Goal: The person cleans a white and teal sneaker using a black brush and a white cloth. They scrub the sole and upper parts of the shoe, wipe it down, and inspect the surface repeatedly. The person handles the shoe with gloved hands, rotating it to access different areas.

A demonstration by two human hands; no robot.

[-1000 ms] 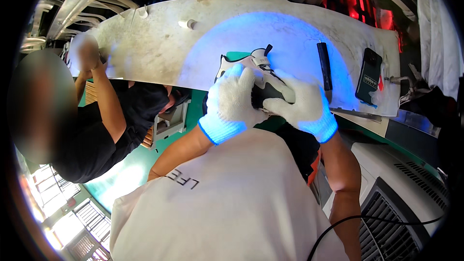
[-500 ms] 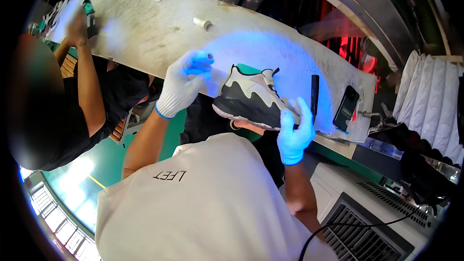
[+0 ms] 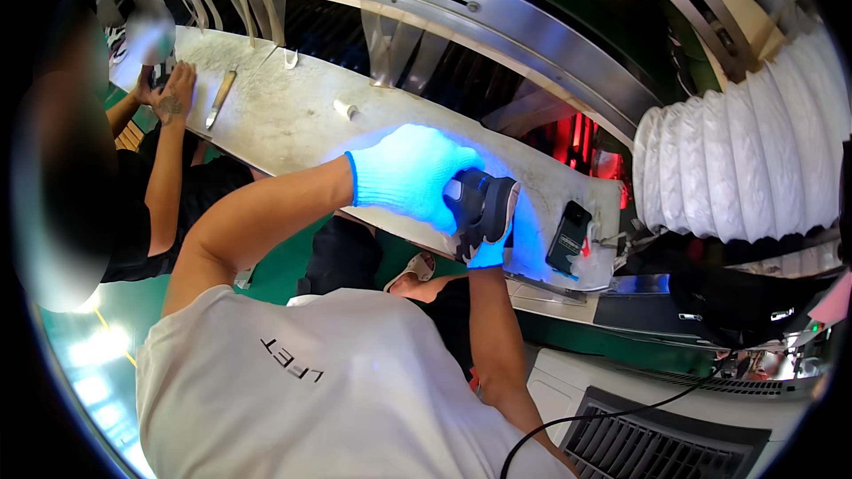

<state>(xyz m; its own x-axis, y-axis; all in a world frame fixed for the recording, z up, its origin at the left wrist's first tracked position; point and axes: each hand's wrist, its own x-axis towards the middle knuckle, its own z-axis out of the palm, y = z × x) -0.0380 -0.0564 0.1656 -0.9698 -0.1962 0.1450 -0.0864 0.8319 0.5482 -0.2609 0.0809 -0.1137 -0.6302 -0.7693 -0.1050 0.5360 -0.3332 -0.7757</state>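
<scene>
A dark grey and black sneaker (image 3: 484,204) with a pale sole edge is held up over the front edge of the worktable (image 3: 293,111), turned on end under blue light. My left hand (image 3: 413,173), in a white knit glove with a blue cuff, grips its near-left side, thumb below and fingers above. My right hand (image 3: 491,253), gloved too, holds the shoe from below and behind; most of its fingers are hidden by the sneaker.
A dark phone (image 3: 568,238) lies at the table's right end. Beyond the table runs a metal-framed machine (image 3: 417,13) with red light inside. A white ribbed duct (image 3: 741,164) stands right. At left a co-worker's hand (image 3: 173,93) is near a wooden-handled knife (image 3: 222,98).
My left hand has moved right and taken hold of the sneaker, which has turned from side-on to end-on. The view has shifted, showing more of the machine. The slim black stick is no longer visible.
</scene>
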